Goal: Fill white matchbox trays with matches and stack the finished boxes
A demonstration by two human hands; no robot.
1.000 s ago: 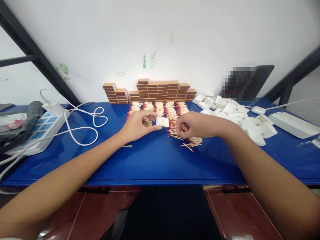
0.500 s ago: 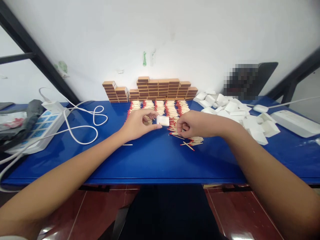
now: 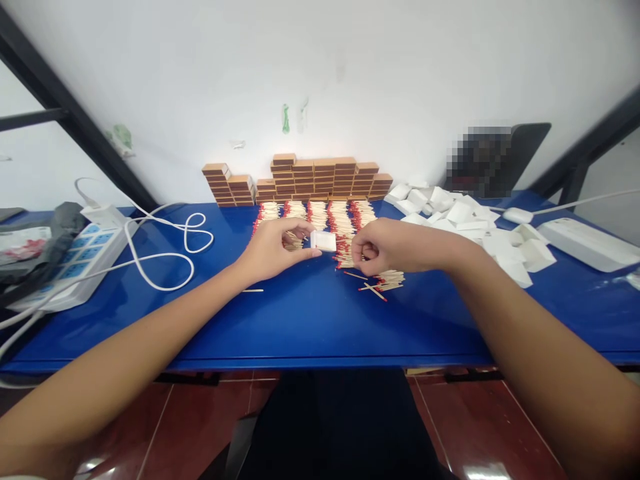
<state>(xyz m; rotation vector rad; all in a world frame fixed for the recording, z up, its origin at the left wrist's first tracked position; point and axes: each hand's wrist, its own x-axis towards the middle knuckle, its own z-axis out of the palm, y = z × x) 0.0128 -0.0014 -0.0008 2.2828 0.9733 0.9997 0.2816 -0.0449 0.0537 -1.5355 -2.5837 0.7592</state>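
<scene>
So a small white rectangular card tray [image 3: 324,241] is being held up over the middle of the glossy blue tabletop [image 3: 310,333], gripped at its left end between the thumb and fingers of the left hand [image 3: 273,250]. Whether any matches are inside can't really be made out. Just to the right of it, the right hand [image 3: 373,248] is held with its fingers curled in; whether they're closed on a match or on nothing can't be told from here.

Right behind both hands, red-headed wooden matches [image 3: 340,220] are laid out in five rows running toward the back edge. A few strays are scattered in front of the right hand, and one is left near the left forearm.

As for progress: along the back edge, brown-sided matchboxes [image 3: 305,177] are stacked in uneven columns, and those look finished. Plenty seems left, though, since lots of matches are lying loose and a big heap of loose white card trays [image 3: 465,213] is piled toward the back right corner.

Further out, a white power strip with blue sockets [image 3: 80,267] is parked by the left edge, with a looped white cable [image 3: 165,289] beside it.
</scene>
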